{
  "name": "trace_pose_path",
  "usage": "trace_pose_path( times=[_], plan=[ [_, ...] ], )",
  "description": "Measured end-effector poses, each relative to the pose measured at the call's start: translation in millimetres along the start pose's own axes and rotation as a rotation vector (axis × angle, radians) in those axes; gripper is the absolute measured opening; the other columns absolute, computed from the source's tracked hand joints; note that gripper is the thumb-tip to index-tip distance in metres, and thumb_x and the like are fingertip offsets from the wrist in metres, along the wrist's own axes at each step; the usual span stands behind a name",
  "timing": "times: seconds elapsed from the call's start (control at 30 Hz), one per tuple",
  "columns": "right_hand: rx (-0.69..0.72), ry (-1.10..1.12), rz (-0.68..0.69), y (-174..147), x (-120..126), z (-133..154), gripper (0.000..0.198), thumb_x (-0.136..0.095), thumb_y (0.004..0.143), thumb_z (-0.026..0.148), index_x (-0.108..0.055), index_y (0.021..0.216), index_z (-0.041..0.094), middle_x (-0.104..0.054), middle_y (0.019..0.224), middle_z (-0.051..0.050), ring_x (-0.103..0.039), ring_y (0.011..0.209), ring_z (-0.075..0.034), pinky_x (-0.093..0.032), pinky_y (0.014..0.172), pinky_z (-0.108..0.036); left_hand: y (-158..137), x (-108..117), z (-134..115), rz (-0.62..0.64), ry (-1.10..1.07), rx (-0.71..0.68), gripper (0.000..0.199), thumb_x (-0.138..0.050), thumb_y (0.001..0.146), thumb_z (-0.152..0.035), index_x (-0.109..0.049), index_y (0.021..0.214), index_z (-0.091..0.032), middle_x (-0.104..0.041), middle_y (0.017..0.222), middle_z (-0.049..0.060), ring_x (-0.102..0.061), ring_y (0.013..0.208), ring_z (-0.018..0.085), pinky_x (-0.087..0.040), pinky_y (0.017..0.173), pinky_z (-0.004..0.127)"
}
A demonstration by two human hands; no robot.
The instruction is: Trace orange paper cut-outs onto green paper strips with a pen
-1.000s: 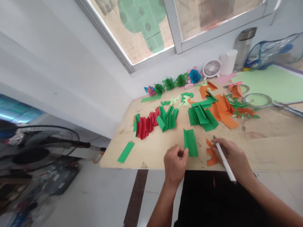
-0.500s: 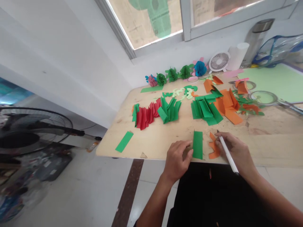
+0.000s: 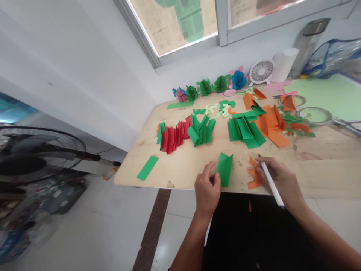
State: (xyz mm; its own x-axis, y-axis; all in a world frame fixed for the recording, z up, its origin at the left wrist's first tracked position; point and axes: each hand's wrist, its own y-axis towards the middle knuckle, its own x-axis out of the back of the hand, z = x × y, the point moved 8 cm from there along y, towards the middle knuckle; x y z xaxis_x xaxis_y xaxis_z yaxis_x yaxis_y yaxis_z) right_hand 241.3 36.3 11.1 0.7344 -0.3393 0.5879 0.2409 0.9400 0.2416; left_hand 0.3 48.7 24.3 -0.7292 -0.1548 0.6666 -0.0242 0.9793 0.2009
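Behind the table [image 3: 180, 167] a white wall [image 3: 165, 82] holds a grey-framed window [image 3: 223, 26] with bright light [image 3: 189, 45] along its lower edge, while left of the table a large dark fan [image 3: 24, 165] occupies the pale floor [image 3: 107, 229], where a brown strip [image 3: 154, 226] runs from beneath the table's near edge.

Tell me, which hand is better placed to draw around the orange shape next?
Probably the right hand: it holds the white pen, with the tip close to the orange shape. The left hand is over by the creased green paper.
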Motion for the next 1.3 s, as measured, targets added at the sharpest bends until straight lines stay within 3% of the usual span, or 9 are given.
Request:
trace_pose_path(
  times=[0.2, 0.4, 0.53, 0.63, 0.73, 0.9, 1.03, 1.1, 1.3],
  plan=[
    [0.012, -0.010, -0.003, 0, 1, 2, 0.025, -0.057, 0.083, 0.043, -0.065, 0.099, 0.026, -0.071, 0.081, -0.004, -0.068, 0.073, -0.023, -0.052, 0.065, -0.037, -5, 1, -1, -0.046, 0.052, -0.029, 0.035, -0.055, 0.086, -0.018, -0.061, 0.120, -0.022, -0.064, 0.068, -0.001, -0.061, 0.068, 0.017, -0.049, 0.067, 0.028],
    [-0.013, 0.053, 0.002, -1, -3, -6, 0.025, -0.060, 0.082, 0.044, -0.064, 0.099, 0.026, -0.072, 0.090, -0.006, -0.068, 0.080, -0.023, -0.054, 0.072, -0.039, -9, 14, -32, -0.221, 0.267, -0.328, 0.030, -0.048, 0.091, -0.015, -0.061, 0.118, -0.016, -0.065, 0.076, 0.004, -0.059, 0.075, 0.019, -0.046, 0.080, 0.036],
    [-0.027, 0.060, 0.015, -1, -3, -6, 0.027, -0.059, 0.082, 0.044, -0.065, 0.101, 0.026, -0.072, 0.092, -0.006, -0.068, 0.080, -0.023, -0.054, 0.074, -0.040, -12, -7, -52, -0.039, 0.240, -0.500, 0.029, -0.052, 0.092, -0.021, -0.060, 0.119, -0.017, -0.067, 0.085, 0.006, -0.059, 0.082, 0.022, -0.045, 0.085, 0.040],
    [-0.020, 0.051, 0.012, 0, -1, -2, 0.028, -0.058, 0.082, 0.045, -0.065, 0.101, 0.026, -0.072, 0.094, -0.007, -0.067, 0.082, -0.023, -0.054, 0.076, -0.040, -11, -16, -54, 0.075, 0.091, -0.483, 0.032, -0.054, 0.092, -0.026, -0.056, 0.123, -0.018, -0.067, 0.088, 0.005, -0.059, 0.087, 0.021, -0.045, 0.090, 0.040],
    [-0.027, 0.050, 0.015, 0, -1, 0, 0.027, -0.057, 0.083, 0.045, -0.065, 0.100, 0.026, -0.072, 0.094, -0.007, -0.067, 0.082, -0.024, -0.054, 0.075, -0.041, -8, -19, -46, 0.115, 0.061, -0.440, 0.031, -0.049, 0.094, -0.022, -0.055, 0.124, -0.019, -0.068, 0.096, 0.005, -0.060, 0.094, 0.020, -0.046, 0.093, 0.040],
    [-0.044, 0.082, 0.023, 0, -3, -4, 0.028, -0.059, 0.082, 0.045, -0.065, 0.100, 0.026, -0.072, 0.095, -0.007, -0.068, 0.084, -0.024, -0.055, 0.075, -0.042, -8, -24, -36, 0.176, 0.230, -0.515, 0.026, -0.050, 0.091, -0.015, -0.063, 0.112, -0.021, -0.066, 0.116, 0.008, -0.056, 0.115, 0.025, -0.045, 0.099, 0.046],
    [-0.089, 0.182, 0.073, 2, -7, -4, 0.031, -0.061, 0.081, 0.046, -0.065, 0.103, 0.024, -0.071, 0.085, -0.005, -0.068, 0.074, -0.020, -0.057, 0.067, -0.035, -7, -24, -29, 0.198, 0.275, -0.497, 0.025, -0.055, 0.089, -0.019, -0.063, 0.112, -0.021, -0.060, 0.130, 0.010, -0.050, 0.126, 0.027, -0.042, 0.105, 0.050],
    [-0.106, 0.235, 0.088, 3, -7, 3, 0.032, -0.062, 0.080, 0.046, -0.065, 0.100, 0.022, -0.070, 0.080, -0.005, -0.066, 0.066, -0.018, -0.056, 0.061, -0.031, -8, -25, -29, 0.216, 0.260, -0.482, 0.026, -0.056, 0.088, -0.020, -0.062, 0.113, -0.021, -0.059, 0.132, 0.010, -0.049, 0.128, 0.027, -0.040, 0.107, 0.050],
    [-0.051, 0.248, 0.170, 10, -18, 35, 0.028, -0.062, 0.079, 0.042, -0.065, 0.098, 0.021, -0.072, 0.080, -0.005, -0.068, 0.069, -0.017, -0.056, 0.064, -0.029, -12, -24, -31, 0.241, 0.138, -0.485, 0.025, -0.051, 0.091, -0.018, -0.061, 0.114, -0.021, -0.062, 0.130, 0.008, -0.052, 0.126, 0.023, -0.039, 0.108, 0.048]
  ],
)
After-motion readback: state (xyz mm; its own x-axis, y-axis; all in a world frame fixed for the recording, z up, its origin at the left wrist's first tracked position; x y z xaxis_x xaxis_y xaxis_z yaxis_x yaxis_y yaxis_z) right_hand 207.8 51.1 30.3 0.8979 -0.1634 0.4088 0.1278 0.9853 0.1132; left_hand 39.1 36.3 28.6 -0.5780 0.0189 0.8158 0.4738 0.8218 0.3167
